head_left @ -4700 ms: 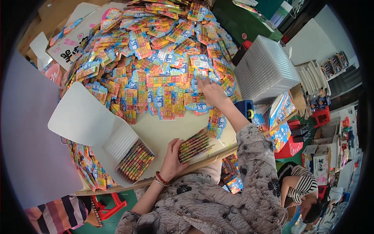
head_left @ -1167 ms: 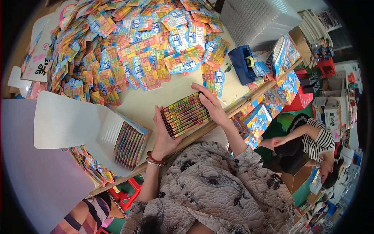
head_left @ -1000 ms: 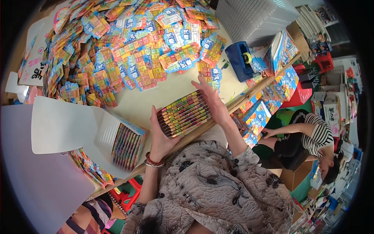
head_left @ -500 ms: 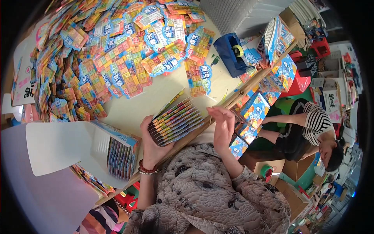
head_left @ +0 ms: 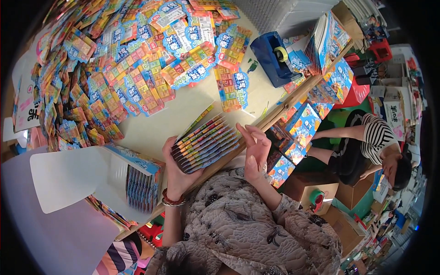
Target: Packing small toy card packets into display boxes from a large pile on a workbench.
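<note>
My left hand (head_left: 178, 173) is wrapped round the lower left end of a fanned stack of flat, colourful packets (head_left: 208, 143), held over the table's near edge. One packet at the far side of the stack sticks out at an angle. Just right of the stack, my right hand (head_left: 256, 153) is raised with its fingers apart and partly bent, nothing in it. Its fingertips are close to the packets' ends; whether they touch, I cannot tell. To the left stands an open carton (head_left: 64, 176) with its white flap raised and a row of similar packets (head_left: 140, 188) inside.
A large heap of loose packets (head_left: 142, 87) covers the table's far left. A blue tape dispenser (head_left: 269, 59) stands at the back right, near a wooden edge strip (head_left: 293, 97). Beyond it are printed boxes (head_left: 302, 123), cardboard cartons (head_left: 316, 188) and a seated person (head_left: 380, 137).
My right hand has turned and lowered slightly, its fingers bending from a flat, upright pose. The left hand and stack have barely moved. The person at the right leans a little differently.
</note>
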`<state>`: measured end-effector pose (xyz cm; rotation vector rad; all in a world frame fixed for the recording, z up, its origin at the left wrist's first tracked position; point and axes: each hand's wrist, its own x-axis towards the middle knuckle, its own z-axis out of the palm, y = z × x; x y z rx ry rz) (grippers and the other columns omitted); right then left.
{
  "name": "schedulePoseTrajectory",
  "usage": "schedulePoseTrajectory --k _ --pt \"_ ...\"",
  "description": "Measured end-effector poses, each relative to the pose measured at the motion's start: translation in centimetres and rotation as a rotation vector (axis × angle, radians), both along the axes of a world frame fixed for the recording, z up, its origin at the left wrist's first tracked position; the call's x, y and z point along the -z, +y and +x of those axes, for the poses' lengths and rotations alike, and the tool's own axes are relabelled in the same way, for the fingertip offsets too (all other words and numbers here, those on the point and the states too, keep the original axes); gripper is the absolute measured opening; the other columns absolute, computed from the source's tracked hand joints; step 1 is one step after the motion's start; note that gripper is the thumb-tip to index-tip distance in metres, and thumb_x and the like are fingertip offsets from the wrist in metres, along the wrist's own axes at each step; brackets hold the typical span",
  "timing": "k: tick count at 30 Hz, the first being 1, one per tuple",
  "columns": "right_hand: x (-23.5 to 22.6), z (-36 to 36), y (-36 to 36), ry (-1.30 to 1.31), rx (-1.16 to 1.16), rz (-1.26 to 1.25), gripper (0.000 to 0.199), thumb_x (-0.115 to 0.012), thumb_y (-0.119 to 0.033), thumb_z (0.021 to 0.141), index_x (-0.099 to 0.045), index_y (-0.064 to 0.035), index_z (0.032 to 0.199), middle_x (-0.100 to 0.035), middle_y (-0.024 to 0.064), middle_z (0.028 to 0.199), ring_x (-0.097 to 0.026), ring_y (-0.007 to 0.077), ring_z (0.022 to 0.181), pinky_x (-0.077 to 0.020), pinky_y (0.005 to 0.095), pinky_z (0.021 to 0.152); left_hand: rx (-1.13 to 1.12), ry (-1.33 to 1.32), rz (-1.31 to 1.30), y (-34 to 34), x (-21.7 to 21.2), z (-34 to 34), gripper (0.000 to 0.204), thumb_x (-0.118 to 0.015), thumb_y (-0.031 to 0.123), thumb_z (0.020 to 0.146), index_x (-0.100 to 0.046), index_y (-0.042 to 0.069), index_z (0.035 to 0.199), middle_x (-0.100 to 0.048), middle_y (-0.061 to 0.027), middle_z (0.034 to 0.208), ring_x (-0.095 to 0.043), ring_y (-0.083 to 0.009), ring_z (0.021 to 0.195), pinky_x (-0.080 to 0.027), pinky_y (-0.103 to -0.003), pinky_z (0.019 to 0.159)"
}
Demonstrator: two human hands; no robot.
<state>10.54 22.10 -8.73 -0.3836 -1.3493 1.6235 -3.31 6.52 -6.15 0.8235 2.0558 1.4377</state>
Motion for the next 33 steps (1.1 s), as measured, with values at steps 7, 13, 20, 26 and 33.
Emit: schedulePoseTrajectory --k 7,13,20,26,33 --pt "-0.6 0.6 -0.1 -0.081 -0.039 0.009 0.060 -0.058 -0.039 0.090 -0.033 -0.0030 0.131 -0.039 0.0204 0.133 -0.049 0.0411 0.121 -0.0361 0.0515 0.101 -0.033 -0.049 0.018 -0.1 -0.1 0.1 0.099 -0.084 0.005 0.057 -0.026 0.005 0.136 -0.036 -0.0152 0.134 -0.044 -0.0267 0.123 -0.037 -0.037 0.105" --pt "-1.9 -0.5 1.3 -0.253 -0.048 0.017 0.062 -0.048 -0.042 0.095 -0.029 -0.0011 0.139 -0.044 0.0156 0.130 -0.056 0.0242 0.105 -0.0423 0.0342 0.082 0.002 0.047 -0.015 -0.3 0.3 0.0 0.104 -0.083 0.004 0.059 -0.018 0.005 0.140 -0.043 -0.0150 0.130 -0.048 -0.0239 0.120 -0.041 -0.037 0.103" --pt "-3.6 -1.9 3.4 -0.428 -0.100 0.063 0.069 -0.037 -0.047 0.099 -0.024 -0.0007 0.148 -0.053 0.0129 0.126 -0.055 0.0103 0.083 -0.0410 0.0228 0.073 -0.045 -0.053 0.050 0.1 0.0 0.2 0.094 -0.082 0.003 0.057 -0.029 0.006 0.134 -0.038 -0.0157 0.130 -0.045 -0.0269 0.120 -0.037 -0.037 0.103" --pt "-3.1 -1.8 3.2 -0.428 -0.112 0.051 0.072 -0.037 -0.051 0.098 -0.023 0.0001 0.148 -0.060 0.0133 0.124 -0.054 0.0078 0.080 -0.0407 0.0195 0.066 -0.045 -0.025 0.051 0.1 -0.1 0.2 0.094 -0.082 0.004 0.057 -0.029 0.007 0.134 -0.038 -0.0164 0.130 -0.045 -0.0276 0.119 -0.038 -0.037 0.103" --pt "-3.7 -2.0 3.5 -0.499 -0.144 0.084 0.071 -0.037 -0.050 0.098 -0.028 0.0001 0.147 -0.063 0.0121 0.122 -0.052 0.0057 0.074 -0.0389 0.0166 0.059 -0.041 -0.015 0.044 0.0 0.0 0.2 0.093 -0.083 0.005 0.058 -0.028 0.007 0.134 -0.036 -0.0171 0.131 -0.045 -0.0278 0.120 -0.038 -0.037 0.103"
